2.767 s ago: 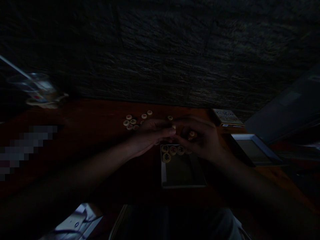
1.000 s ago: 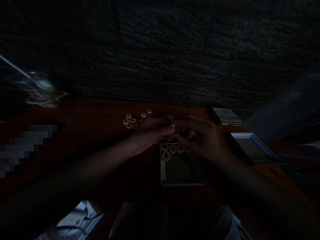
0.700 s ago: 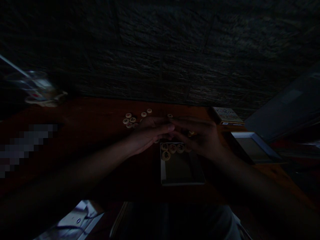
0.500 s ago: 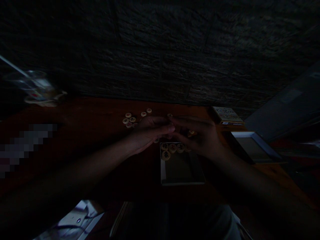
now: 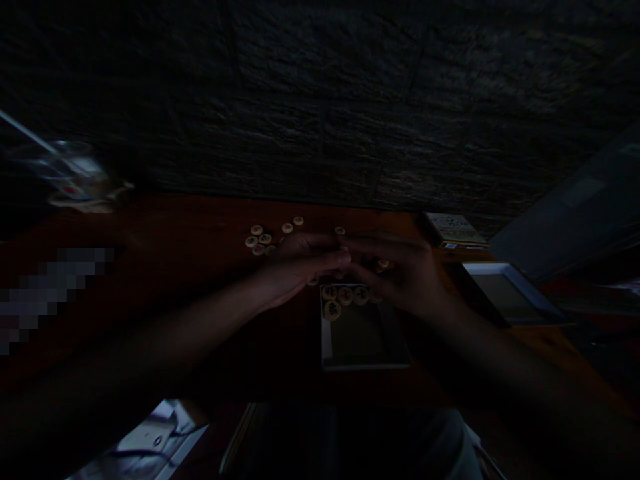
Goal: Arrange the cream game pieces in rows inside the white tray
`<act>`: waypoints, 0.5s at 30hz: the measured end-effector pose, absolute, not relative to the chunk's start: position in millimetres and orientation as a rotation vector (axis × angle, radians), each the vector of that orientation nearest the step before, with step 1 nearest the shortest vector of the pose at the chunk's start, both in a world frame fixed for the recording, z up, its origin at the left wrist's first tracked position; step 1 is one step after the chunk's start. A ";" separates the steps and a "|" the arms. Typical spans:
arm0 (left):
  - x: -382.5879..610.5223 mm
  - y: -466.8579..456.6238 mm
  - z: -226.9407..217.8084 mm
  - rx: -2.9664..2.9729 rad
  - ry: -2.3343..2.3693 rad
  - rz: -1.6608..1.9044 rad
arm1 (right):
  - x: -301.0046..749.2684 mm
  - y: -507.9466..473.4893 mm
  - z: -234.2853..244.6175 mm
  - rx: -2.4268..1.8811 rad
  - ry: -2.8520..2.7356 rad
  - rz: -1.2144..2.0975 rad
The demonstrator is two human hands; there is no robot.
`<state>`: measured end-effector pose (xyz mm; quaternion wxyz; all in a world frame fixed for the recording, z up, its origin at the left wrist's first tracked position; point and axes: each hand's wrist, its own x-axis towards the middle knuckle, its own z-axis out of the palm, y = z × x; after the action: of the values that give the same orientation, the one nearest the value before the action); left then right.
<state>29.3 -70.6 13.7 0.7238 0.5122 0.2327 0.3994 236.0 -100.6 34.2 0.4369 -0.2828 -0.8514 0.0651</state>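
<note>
My left hand [image 5: 295, 267] and my right hand [image 5: 405, 270] meet at the fingertips above the far edge of a shallow open box [image 5: 360, 367]. The fingers of both are drawn together. A small pale spot shows where they touch, but the dark hides what they hold. Inside the box, round wooden Chinese chess pieces line the far side, among them a red-marked piece [image 5: 345, 296]; a black-marked piece [image 5: 332, 311] sits in a second row. More pieces lie on the table beyond my left hand, including a stacked-looking group [image 5: 265, 239]. Another single piece [image 5: 340, 231] is behind my fingers.
The brown wooden table [image 5: 175, 227] runs up to a dark stone wall [image 5: 320, 120]. To the right are a box lid or tray [image 5: 505, 297] and a small printed box [image 5: 455, 230]. A clear cup [image 5: 80, 177] with a straw stands at left. A white device with cables [image 5: 150, 440] is below.
Almost nothing differs. Both hands stay joined over the box, with only a very slight shift of the fingers.
</note>
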 end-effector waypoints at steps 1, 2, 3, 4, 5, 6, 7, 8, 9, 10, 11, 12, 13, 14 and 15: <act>29.1 -70.9 13.7 1.129 0.505 0.870 | 236.1 -100.5 34.2 -0.707 -2.115 0.157; 28.8 -71.1 13.7 1.128 0.499 0.859 | 236.1 -100.4 34.1 -0.701 -2.109 0.153; 28.7 -71.2 13.7 1.127 0.493 0.852 | 236.0 -100.3 34.0 -0.690 -2.101 0.149; 28.6 -71.2 13.8 1.124 0.489 0.851 | 235.8 -100.1 33.8 -0.673 -2.096 0.146; 28.6 -71.2 13.7 1.122 0.491 0.853 | 235.5 -99.9 33.5 -0.661 -2.094 0.146; 28.8 -71.1 13.7 1.121 0.499 0.862 | 235.3 -99.7 33.3 -0.656 -2.091 0.147; 29.0 -70.9 13.5 1.126 0.511 0.872 | 235.1 -99.5 33.1 -0.662 -2.088 0.152; 29.2 -70.8 13.2 1.136 0.523 0.884 | 235.0 -99.4 32.8 -0.674 -2.087 0.158; 29.4 -70.6 12.9 1.148 0.535 0.891 | 235.1 -99.3 32.6 -0.684 -2.085 0.165; 29.6 -70.4 12.6 1.160 0.544 0.897 | 235.2 -99.2 32.5 -0.693 -2.083 0.171; 29.6 -70.3 12.3 1.168 0.543 0.901 | 235.5 -99.2 32.4 -0.695 -2.084 0.176; 29.6 -70.2 12.2 1.170 0.535 0.898 | 235.7 -99.2 32.2 -0.690 -2.088 0.179; 29.6 -70.2 12.3 1.166 0.521 0.890 | 236.0 -99.2 32.1 -0.683 -2.090 0.179; 29.4 -70.2 12.6 1.159 0.505 0.880 | 236.3 -99.2 32.0 -0.677 -2.088 0.176; 29.3 -70.3 13.1 1.154 0.491 0.868 | 236.4 -99.2 31.8 -0.673 -2.085 0.174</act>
<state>29.3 -70.3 13.1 0.7230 0.5227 0.2226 0.3931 236.4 -99.2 31.8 0.4546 -0.2726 -0.8450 0.0707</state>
